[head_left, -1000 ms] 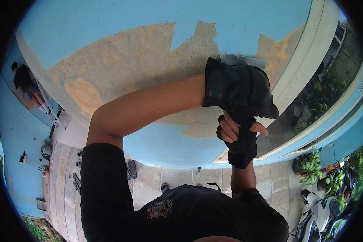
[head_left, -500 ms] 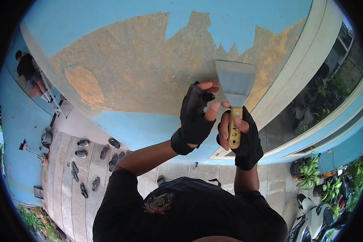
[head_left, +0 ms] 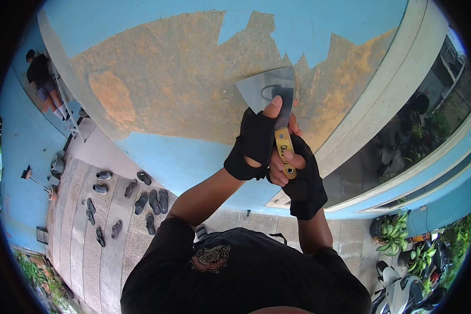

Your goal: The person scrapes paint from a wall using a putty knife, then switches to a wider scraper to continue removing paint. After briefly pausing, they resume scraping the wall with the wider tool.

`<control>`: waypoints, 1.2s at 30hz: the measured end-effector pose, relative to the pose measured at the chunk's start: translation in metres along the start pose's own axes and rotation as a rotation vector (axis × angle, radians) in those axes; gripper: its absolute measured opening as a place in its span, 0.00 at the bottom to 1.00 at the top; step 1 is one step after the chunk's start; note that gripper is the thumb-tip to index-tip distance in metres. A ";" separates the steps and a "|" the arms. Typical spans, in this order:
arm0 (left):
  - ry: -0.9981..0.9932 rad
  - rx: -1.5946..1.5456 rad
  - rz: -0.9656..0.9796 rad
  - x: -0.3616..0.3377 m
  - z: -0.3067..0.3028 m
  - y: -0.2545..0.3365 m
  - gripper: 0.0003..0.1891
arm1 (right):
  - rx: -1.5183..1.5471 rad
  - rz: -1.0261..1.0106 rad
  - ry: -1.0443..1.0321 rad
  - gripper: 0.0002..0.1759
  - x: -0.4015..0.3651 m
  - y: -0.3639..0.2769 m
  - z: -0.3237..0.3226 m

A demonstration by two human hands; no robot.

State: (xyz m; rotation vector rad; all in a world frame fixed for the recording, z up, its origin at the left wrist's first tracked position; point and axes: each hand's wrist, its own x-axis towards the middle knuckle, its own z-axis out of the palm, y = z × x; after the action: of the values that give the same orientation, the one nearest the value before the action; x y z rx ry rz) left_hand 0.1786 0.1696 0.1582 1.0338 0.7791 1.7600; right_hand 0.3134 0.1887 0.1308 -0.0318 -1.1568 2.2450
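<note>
A scraper [head_left: 262,85] with a wide steel blade and a yellow handle is held up in front of the wall, its blade tilted toward the upper left. My right hand [head_left: 304,180], in a black fingerless glove, is closed around the handle, thumb across its front. Gloved the same way, my left hand [head_left: 252,141] grips the blade near its neck; the thumb lies flat on the steel and the other fingers are mostly hidden behind. Beyond the blade is a bare grey-brown patch [head_left: 178,83] of wall, edged by jagged blue paint [head_left: 303,44].
Several shoes and sandals [head_left: 153,201] lie on the paved floor [head_left: 78,209] at the left. Far left, a person [head_left: 41,78] stands at a ladder [head_left: 63,99]. A window [head_left: 397,141] is on the right, with potted plants [head_left: 395,233] and a motorbike [head_left: 403,288] below.
The scraper has swung from nearly upright to leaning left. My left hand, apart from it before, now has its thumb on the blade. My right hand has shifted slightly left, still on the handle.
</note>
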 end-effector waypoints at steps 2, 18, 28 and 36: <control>0.029 -0.026 -0.015 0.002 -0.001 0.001 0.33 | 0.026 0.021 -0.026 0.13 0.003 0.000 -0.002; 0.113 0.035 -0.078 0.008 -0.015 0.010 0.31 | 0.068 0.025 0.068 0.12 0.014 0.014 0.013; 0.146 0.082 0.006 0.006 -0.011 0.022 0.26 | 0.172 0.112 0.051 0.07 0.014 0.008 0.024; 0.147 0.126 0.042 0.007 -0.010 0.025 0.26 | 0.178 0.074 0.067 0.07 0.016 0.011 0.028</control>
State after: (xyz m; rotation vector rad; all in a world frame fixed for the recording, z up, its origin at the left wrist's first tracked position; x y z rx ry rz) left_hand 0.1579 0.1658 0.1769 1.0177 0.9762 1.8579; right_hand 0.2868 0.1715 0.1436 -0.0792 -0.9305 2.3854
